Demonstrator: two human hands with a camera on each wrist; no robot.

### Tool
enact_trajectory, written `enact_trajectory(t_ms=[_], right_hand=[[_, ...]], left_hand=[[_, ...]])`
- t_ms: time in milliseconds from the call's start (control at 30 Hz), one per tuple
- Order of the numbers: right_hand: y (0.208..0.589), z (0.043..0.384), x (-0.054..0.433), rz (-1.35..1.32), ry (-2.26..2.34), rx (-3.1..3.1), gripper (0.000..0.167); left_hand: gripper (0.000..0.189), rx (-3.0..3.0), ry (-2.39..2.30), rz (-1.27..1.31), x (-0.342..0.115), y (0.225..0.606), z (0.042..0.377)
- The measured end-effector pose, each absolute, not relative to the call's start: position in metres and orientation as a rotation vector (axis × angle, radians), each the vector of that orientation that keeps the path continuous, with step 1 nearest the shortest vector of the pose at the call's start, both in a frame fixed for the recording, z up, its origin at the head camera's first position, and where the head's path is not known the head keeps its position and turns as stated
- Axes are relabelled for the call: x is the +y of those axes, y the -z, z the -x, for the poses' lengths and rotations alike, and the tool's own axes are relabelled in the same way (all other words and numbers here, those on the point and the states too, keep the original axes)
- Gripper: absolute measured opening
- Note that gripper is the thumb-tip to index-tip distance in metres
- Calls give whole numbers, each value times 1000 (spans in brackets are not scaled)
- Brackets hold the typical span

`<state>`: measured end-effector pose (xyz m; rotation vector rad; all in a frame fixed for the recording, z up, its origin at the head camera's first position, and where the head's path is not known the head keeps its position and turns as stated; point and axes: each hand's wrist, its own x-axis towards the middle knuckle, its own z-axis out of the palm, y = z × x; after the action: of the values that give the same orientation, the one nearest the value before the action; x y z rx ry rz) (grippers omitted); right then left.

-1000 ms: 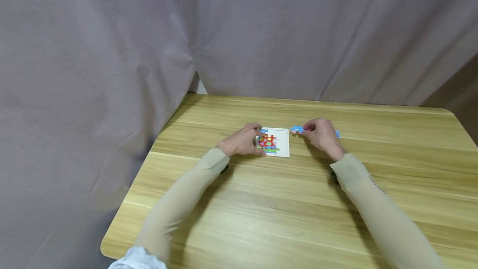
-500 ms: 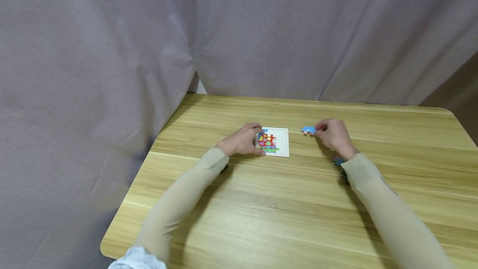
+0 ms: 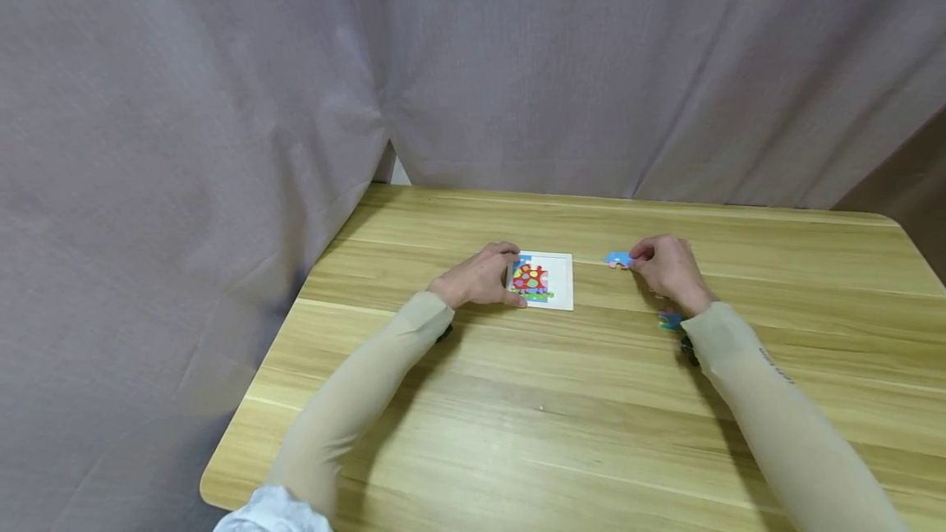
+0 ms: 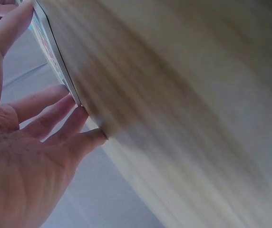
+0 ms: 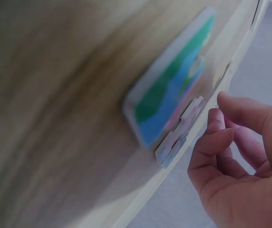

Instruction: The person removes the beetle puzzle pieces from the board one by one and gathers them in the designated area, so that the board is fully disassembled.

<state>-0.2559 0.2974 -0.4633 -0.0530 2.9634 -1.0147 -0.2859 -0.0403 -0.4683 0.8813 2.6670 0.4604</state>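
Observation:
My left hand [image 3: 484,276] grips the left side of a white puzzle tray [image 3: 562,282], thumb at its near edge and fingers at its far edge. Inside the tray, joined jigsaw pieces [image 3: 530,279] show a red bug with coloured spots over green. In the left wrist view, fingertips meet the tray's edge [image 4: 60,54]. My right hand [image 3: 668,271] pinches a light blue jigsaw piece [image 3: 617,259] to the right of the tray, low over the table. Another piece, green and blue [image 3: 669,319], lies near my right wrist and looms large in the right wrist view.
Further jigsaw pieces [image 5: 179,135] lie beyond the green and blue one in the right wrist view, mostly hidden under my hand in the head view. The wooden table [image 3: 473,401] ends at a grey curtain [image 3: 517,64] behind.
My right hand has moved right, away from the tray, with the blue piece going along. The green and blue piece has come into sight by the wrist. My left hand stays put.

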Motion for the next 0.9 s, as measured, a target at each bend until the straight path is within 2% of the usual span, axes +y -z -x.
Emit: enact_trajectory(t_ms=[300,667,900], right_hand=[[465,260,299,106,958,2995,15],[466,262,301,49,981,2921,15],[463,256,292,73,981,2949,19]], left_hand=[[89,2670,-458,-882,-40,467,286],[89,2663,-469,-856,-40,468,285],[90,2672,-462,-865,-40,468,286]])
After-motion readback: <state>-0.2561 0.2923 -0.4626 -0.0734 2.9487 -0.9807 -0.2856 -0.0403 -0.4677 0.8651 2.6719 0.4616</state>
